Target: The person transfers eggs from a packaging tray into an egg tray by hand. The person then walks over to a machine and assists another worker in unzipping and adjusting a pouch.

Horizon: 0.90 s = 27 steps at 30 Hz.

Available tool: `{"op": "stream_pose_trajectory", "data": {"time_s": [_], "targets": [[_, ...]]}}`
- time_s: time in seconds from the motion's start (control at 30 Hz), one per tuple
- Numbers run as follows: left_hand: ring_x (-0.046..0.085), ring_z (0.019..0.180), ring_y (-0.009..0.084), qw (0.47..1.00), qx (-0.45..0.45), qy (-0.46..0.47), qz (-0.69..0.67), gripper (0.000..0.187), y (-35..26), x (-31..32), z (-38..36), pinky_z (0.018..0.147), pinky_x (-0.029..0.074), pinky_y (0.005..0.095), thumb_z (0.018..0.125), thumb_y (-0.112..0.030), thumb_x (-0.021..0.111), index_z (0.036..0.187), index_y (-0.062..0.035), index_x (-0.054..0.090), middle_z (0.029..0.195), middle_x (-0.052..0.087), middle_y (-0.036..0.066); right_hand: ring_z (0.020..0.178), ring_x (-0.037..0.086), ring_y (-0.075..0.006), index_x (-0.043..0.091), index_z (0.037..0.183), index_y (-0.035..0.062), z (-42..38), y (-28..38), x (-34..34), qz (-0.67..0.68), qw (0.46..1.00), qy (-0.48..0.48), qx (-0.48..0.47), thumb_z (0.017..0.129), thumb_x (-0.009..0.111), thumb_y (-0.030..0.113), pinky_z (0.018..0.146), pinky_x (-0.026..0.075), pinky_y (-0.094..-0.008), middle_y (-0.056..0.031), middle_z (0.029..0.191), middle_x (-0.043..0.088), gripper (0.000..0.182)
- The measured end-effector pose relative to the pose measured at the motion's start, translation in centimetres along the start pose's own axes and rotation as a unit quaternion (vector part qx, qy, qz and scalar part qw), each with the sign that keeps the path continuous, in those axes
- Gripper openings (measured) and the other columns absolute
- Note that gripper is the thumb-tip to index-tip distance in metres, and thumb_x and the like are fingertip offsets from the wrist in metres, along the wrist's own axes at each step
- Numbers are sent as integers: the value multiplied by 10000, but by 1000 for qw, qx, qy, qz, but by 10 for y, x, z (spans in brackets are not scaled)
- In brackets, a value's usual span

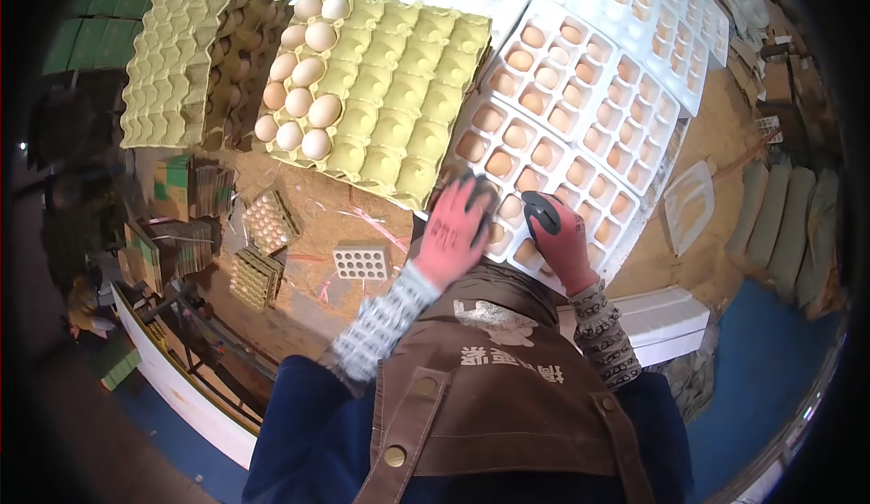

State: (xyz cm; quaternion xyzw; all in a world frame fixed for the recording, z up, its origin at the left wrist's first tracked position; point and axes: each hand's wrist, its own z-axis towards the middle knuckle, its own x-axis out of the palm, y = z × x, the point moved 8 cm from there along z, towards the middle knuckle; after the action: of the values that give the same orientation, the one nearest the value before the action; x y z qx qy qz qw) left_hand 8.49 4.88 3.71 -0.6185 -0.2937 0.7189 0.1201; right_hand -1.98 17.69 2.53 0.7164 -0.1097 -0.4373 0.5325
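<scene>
My left hand (458,227), in a pink glove with dark fingertips, is over the gap between the yellow egg tray (399,82) and the nearest white tray (497,255). Its fingers are blurred, and anything under them is hidden. My right hand (557,232), gloved alike, rests over the near end of the white tray with its fingers bent together; what it holds, if anything, is hidden. Brown eggs (515,135) sit in the white tray's pockets. Pale eggs (315,144) fill the left part of the yellow tray, whose other pockets are bare.
More white trays (625,114) of eggs lie to the right and behind. Stacked yellow trays (172,69) stand at the left. Below lie a small holed block (362,262), egg stacks (269,223), white stacked trays (657,323) and grey-green bundles (784,227).
</scene>
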Motion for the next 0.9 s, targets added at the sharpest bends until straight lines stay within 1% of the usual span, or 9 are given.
{"op": "stream_pose_trajectory", "data": {"time_s": [0.13,0.3,0.5,0.57,0.67,0.73,0.77,0.87,0.9], "targets": [[431,1195,396,968,248,-24,-32,425,-27,-111,-36,1028,347,460,738,-166,629,1132,-27,556,1260,477,200,915,622,-217,541,1207,-26,8,-13,42,371,912,-6,177,884,518,41,827,486,-313,-101,1074,635,331],[398,1235,382,980,-99,-169,27,573,125,-213,24,1055,301,403,818,-91,578,1345,7,378,1320,438,195,1078,517,-144,377,1350,-3,52,26,100,549,800,-7,241,951,492,209,886,422,-255,-82,1169,567,466],[444,1228,245,964,-201,-88,-152,537,223,-226,72,1024,321,321,951,-291,497,1343,55,376,1330,468,189,1068,522,-118,444,1310,9,91,52,107,328,938,11,113,946,514,316,893,414,-261,-71,1199,557,481],[470,1198,239,941,-247,-48,-225,518,265,-218,66,999,353,325,958,-313,478,1337,33,400,1302,496,158,1033,546,-142,456,1297,10,71,16,105,532,795,-21,292,957,501,297,869,438,-300,-54,1178,562,447],[471,1197,236,906,-274,-8,-322,512,304,-201,57,1001,358,329,963,-316,461,1341,23,393,1304,493,153,990,581,-222,508,1208,10,44,4,97,204,972,-12,113,898,533,201,830,472,-388,-130,1124,573,365],[471,1196,233,889,-281,21,-361,508,318,-191,57,1003,362,332,966,-318,449,1344,16,388,1305,490,149,941,590,-285,548,1134,11,21,25,131,-244,961,77,-109,851,558,141,805,480,-420,-174,1074,574,312],[472,1196,232,884,-279,33,-373,506,320,-187,59,1004,364,333,968,-319,444,1345,13,385,1306,489,147,910,579,-312,554,1120,-18,16,-5,145,-17,991,78,105,854,574,89,786,481,-349,-186,1098,574,287],[472,1195,228,873,-277,55,-399,501,331,-178,67,1007,369,337,972,-322,426,1350,3,378,1308,485,141,904,559,-337,585,1057,7,36,20,109,-171,982,-63,54,848,566,132,798,464,-403,-176,1062,573,245],[473,1195,227,871,-273,59,-404,499,334,-175,70,1007,370,338,974,-323,421,1351,0,375,1308,484,139,1042,538,-334,525,1182,7,37,17,99,-219,961,-32,168,886,505,128,895,436,-372,-204,1170,539,320]]}}
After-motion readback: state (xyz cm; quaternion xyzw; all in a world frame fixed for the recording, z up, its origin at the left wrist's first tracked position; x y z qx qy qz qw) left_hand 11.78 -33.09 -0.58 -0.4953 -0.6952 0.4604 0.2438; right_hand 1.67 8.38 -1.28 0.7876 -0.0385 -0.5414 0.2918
